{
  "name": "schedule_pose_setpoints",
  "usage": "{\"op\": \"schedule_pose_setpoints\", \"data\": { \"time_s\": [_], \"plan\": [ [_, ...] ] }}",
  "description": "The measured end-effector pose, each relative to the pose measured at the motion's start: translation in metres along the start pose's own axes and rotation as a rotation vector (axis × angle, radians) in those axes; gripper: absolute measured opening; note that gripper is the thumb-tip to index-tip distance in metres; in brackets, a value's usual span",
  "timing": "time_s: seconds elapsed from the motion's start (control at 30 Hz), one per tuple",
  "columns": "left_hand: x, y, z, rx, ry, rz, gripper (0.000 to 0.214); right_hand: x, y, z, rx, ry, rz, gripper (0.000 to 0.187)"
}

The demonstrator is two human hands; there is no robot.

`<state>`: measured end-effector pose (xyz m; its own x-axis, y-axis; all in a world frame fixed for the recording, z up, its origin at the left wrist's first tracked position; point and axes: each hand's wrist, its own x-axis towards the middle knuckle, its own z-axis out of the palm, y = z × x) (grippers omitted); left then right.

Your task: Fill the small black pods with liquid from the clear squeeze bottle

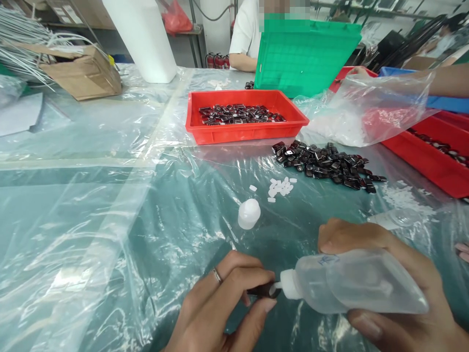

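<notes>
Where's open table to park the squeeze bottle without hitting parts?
Widest bare patch: plastic-covered table left of the white cap, between the left hand and cardboard box. Narrower strip between red tray and cap. Crowded: right of the cap, with white pellets, the dark parts pile, and the clear bag. Right hand holds the squeeze bottle.

A small-parts assembly workshop: long worktop [91, 205] sheeted in clear plastic film, shallow red plastic trays [242, 131] of glossy dark small parts [326, 164], an upright green plastic crate [306, 56], and co-workers seated opposite.
</notes>
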<state>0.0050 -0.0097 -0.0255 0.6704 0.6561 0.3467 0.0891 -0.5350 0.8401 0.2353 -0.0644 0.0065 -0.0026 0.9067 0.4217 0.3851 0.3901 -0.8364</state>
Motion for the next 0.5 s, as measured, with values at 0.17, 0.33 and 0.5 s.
{"op": "schedule_pose_setpoints", "data": {
  "time_s": [0.17, 0.33, 0.5],
  "plan": [
    [0.0016, 0.0011, 0.0003, -0.003, 0.002, 0.008, 0.030, -0.0009, -0.0003, 0.0019, -0.011, -0.010, -0.001, 0.029],
    [0.0025, 0.0017, 0.0007, 0.004, 0.011, -0.012, 0.029, 0.0028, -0.0006, -0.0030, -0.034, -0.036, -0.014, 0.026],
    [-0.0001, 0.0022, -0.0005, 0.006, 0.009, -0.001, 0.028, 0.0034, -0.0011, -0.0017, -0.033, -0.026, 0.003, 0.026]
  ]
}}
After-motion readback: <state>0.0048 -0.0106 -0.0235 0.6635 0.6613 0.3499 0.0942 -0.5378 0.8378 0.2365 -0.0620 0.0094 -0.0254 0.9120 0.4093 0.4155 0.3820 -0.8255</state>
